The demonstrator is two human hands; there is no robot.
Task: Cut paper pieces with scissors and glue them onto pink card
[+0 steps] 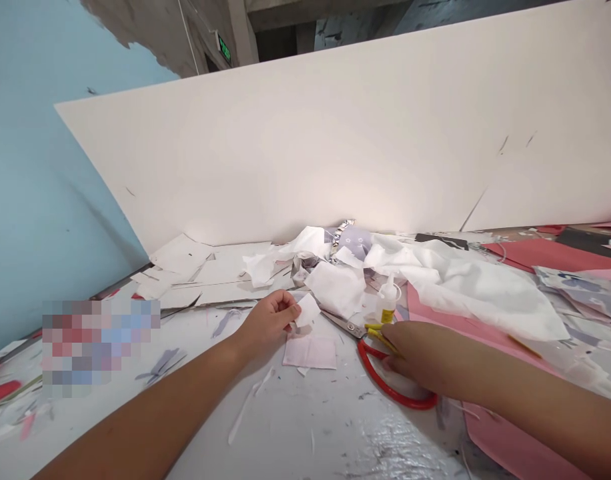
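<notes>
My left hand (273, 317) pinches a small white piece (308, 310), thin like paper or cloth, between thumb and fingertips. A pale pink square (310, 352) lies on the table just below it. My right hand (403, 347) is closed around the handles of a pair of scissors (380, 380). One red handle loop shows below the hand, and something yellow (376, 332) shows at its fingers. The blades point left toward the white piece. A small white glue bottle (387, 300) with a yellow label stands upright just beyond my right hand.
Crumpled white sheets (455, 270) and a lilac patterned bundle (353, 241) lie along the white panel (305, 147) at the back. Pink sheets (490, 413) extend under my right arm. Grey-white boards (225, 273) and scraps lie left. A blurred patch (95, 347) hides part of the table.
</notes>
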